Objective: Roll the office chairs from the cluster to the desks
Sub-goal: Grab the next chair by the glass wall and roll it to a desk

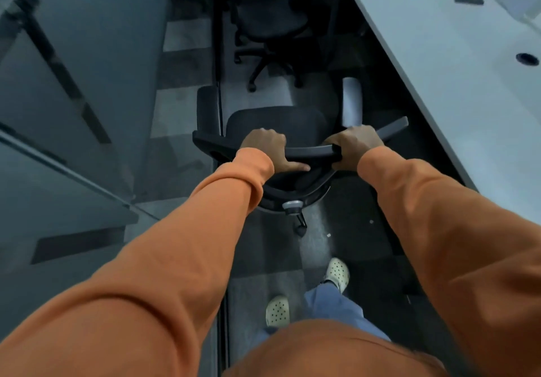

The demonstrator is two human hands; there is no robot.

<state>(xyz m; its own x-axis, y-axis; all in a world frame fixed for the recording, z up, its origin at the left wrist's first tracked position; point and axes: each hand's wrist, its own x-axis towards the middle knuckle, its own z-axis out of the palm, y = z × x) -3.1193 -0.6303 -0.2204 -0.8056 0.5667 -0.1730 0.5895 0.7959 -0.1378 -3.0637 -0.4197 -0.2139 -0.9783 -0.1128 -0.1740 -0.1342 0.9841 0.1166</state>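
Gripping the top rail of the black office chair (278, 123), the left hand (268, 148) and the right hand (355, 145) were seen with fingers curled firmly round it. The chair was positioned in the aisle, just left of the long grey desk (439, 69). A second black chair (270, 16) was seen farther off, beside the same desk.

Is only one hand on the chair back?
No, the left hand and right hand both grip the top edge of the chair back.
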